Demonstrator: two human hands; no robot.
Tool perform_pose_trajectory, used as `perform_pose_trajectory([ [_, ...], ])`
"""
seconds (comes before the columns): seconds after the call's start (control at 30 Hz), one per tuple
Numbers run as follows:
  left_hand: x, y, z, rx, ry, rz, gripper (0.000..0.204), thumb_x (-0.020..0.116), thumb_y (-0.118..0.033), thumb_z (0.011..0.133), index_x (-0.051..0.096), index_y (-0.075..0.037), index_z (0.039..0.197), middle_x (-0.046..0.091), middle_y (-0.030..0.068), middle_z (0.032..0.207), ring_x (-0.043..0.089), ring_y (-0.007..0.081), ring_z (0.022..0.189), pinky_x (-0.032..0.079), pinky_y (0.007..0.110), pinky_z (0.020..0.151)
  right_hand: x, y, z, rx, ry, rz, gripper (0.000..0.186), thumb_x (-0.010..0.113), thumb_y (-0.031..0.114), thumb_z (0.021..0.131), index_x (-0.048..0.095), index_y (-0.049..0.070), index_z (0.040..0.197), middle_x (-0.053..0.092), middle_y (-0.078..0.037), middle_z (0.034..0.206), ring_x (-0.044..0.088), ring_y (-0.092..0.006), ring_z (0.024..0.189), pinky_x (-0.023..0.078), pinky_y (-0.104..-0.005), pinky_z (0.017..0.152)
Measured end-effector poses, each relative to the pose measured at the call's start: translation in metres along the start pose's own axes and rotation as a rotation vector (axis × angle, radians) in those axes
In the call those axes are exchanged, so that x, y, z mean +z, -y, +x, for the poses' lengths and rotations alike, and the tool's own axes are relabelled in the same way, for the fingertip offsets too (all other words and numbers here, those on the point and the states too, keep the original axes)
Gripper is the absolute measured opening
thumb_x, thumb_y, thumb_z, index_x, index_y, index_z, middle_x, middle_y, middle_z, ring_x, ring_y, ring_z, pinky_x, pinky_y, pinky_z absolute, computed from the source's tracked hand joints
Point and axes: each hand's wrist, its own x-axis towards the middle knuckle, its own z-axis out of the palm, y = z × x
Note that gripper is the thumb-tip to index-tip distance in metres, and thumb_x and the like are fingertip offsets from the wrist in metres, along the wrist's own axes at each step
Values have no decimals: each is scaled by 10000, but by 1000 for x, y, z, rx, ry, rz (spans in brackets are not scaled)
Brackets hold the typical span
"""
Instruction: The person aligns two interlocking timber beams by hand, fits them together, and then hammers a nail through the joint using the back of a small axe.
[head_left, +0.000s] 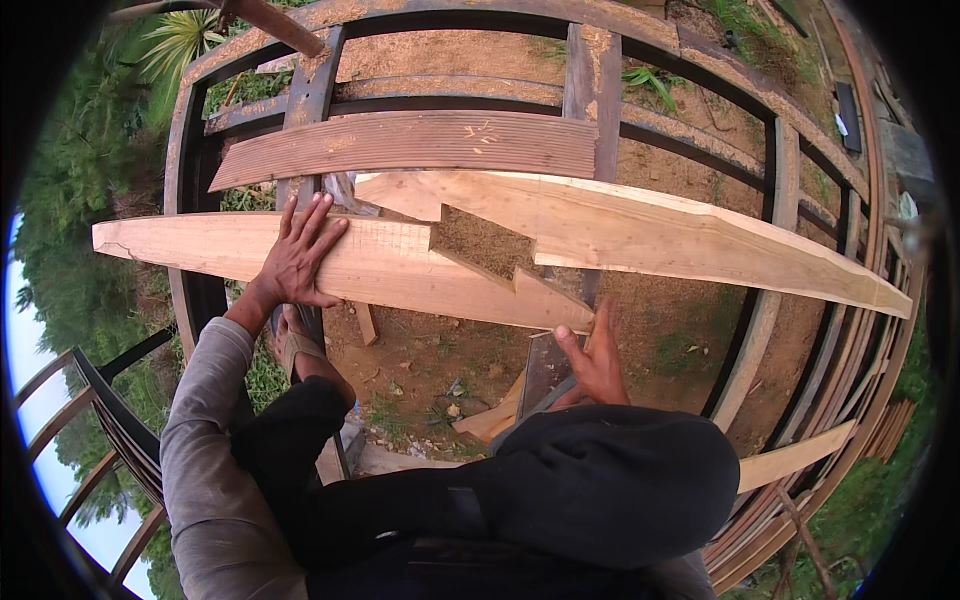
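Observation:
Two pale wooden planks with notched ends lie close together across a dark timber frame. On the nearer plank [370, 265], my left hand [300, 255] lies flat with its fingers spread. My right hand [597, 365] is at that plank's right tip, thumb and fingers apart, the thumb by its near edge and the fingers beside its end. The farther plank [680, 230] stretches to the right, and an angular gap separates the two notched ends. Neither hand touches the farther plank.
A ribbed reddish board [410, 145] lies beyond the planks on the sawdust-strewn timber frame [592, 80]. Soil shows through the frame's openings. My foot [310, 355] stands beneath the nearer plank. Long stacked boards [835, 400] run along the right, and greenery [90, 150] grows at the left.

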Motion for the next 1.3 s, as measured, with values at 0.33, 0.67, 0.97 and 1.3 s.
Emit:
perform_pose_trajectory([
  [0.33,-8,-109,68,-63,-20,-185,1140,743,-617,718,266,-124,1629,87,351,1655,63,502,1554,3,648,1237,-110,41,5,-314,-388,-720,713,734,508,862,586,66,1401,570,-300,1366,438,-449,1396,239,-602,1191],
  [0.67,18,-272,129,-700,-376,-16,1522,833,-802,437,185,-141,1645,51,278,1688,90,456,1565,115,663,1229,-203,32,127,-703,-397,-613,946,797,580,770,475,27,1467,456,-253,1503,393,-400,1436,229,-583,1204],
  [0.97,66,-286,134,-1162,-996,-1038,1234,520,-816,879,4,26,1618,8,272,1680,1,406,1555,59,532,1253,-180,48,131,-769,-118,-877,1481,754,893,415,345,77,1581,380,-167,1606,330,-321,1505,155,-537,1252],
  [1.3,49,-252,123,-1319,-1414,-2292,996,668,-715,875,342,-68,1558,477,133,1521,470,335,1385,386,531,1152,-134,72,120,-757,21,-983,1424,910,657,418,325,106,1593,450,-150,1522,400,-340,1430,222,-528,1215],
])
